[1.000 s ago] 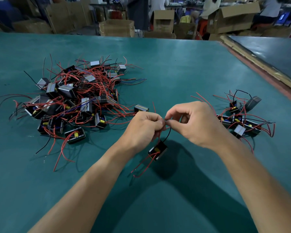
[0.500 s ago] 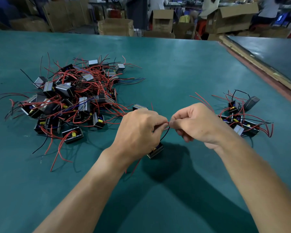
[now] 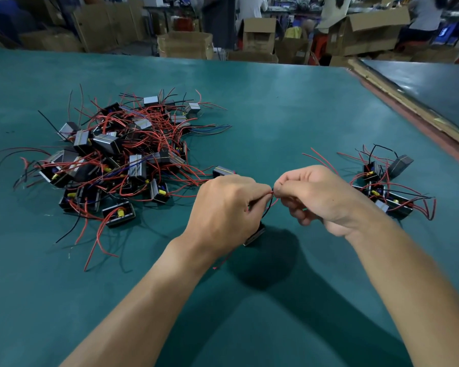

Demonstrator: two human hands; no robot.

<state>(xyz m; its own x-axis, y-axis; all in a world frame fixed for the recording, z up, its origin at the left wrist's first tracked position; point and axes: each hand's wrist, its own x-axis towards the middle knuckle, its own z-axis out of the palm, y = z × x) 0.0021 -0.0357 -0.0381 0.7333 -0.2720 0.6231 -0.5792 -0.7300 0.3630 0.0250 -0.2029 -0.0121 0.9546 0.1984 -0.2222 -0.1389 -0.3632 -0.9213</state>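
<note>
Standing next to this bench and watching, and honestly I'm wincing a bit. The person is pinching the leads point(image 3: 268, 207) of one small black module point(image 3: 255, 235) between both sets of fingertips: left hand point(image 3: 228, 207) and right hand point(image 3: 321, 200) are nearly knuckle to knuckle, each clamped on the wire ends, and it looks to me like the tips are getting twisted together. The module itself is dangling low under the left hand, half hidden by it, and I can't tell if it's resting on the green table top point(image 3: 276, 115) or hanging free. If it's hanging, all that weight is pulling on the spot where the leads enter the casing, so a hard twist could be cracking a joint or yanking a wire out. The grip is tiny too, so the ends could be slipping out and the module dropping. There's also a loose red tail point(image 3: 217, 266) trailing under the left wrist that could be snagging on the arm. And the big tangled heap point(image 3: 122, 160) is sprawling close to that left hand, so a stray wire might be getting dragged along. The smaller bunch point(image 3: 387, 189) on the right is sitting near the right wrist, easy to be knocking about.
</note>
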